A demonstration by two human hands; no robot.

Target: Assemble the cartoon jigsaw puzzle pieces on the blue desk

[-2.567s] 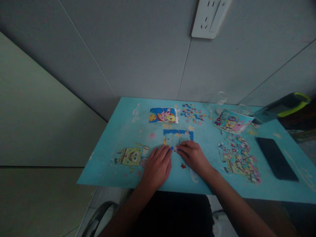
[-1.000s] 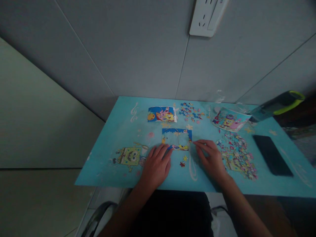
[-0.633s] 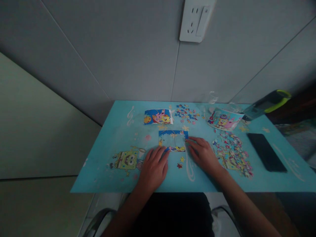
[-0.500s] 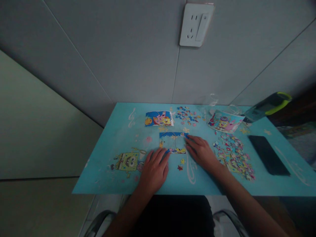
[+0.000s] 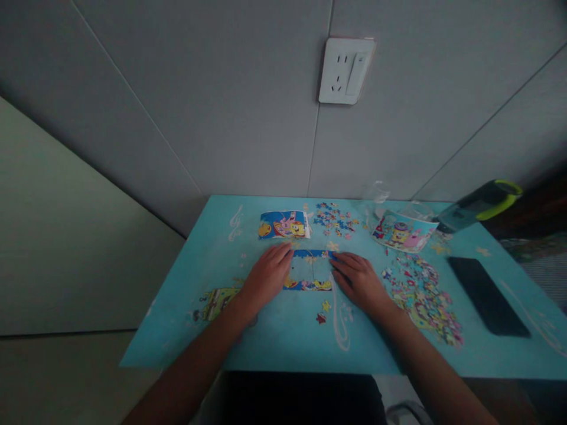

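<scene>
A partly joined jigsaw puzzle (image 5: 310,285) lies on the table, its top, left and bottom edge strips framing bare tabletop. My left hand (image 5: 269,273) rests at its upper left corner with fingers stretched out and touching the edge. At the upper right corner is my right hand (image 5: 359,278), its fingers extended flat on or beside the blue end of the top strip. The left hand hides much of the left side. Below the puzzle lie a yellow puzzle piece (image 5: 326,306) and a red star-shaped piece (image 5: 321,319).
Behind the puzzle is a reference picture card (image 5: 283,225), beside a pile of loose pieces (image 5: 335,219). To the right are a larger piece pile (image 5: 425,295), a printed cartoon packet (image 5: 404,231), a dark phone (image 5: 488,296) and a tilted bottle (image 5: 478,206). A wall borders the table's back.
My left hand has moved from the puzzle's lower left edge up to its upper left corner. My right hand stays at the right side. The view has tilted slightly upward.
</scene>
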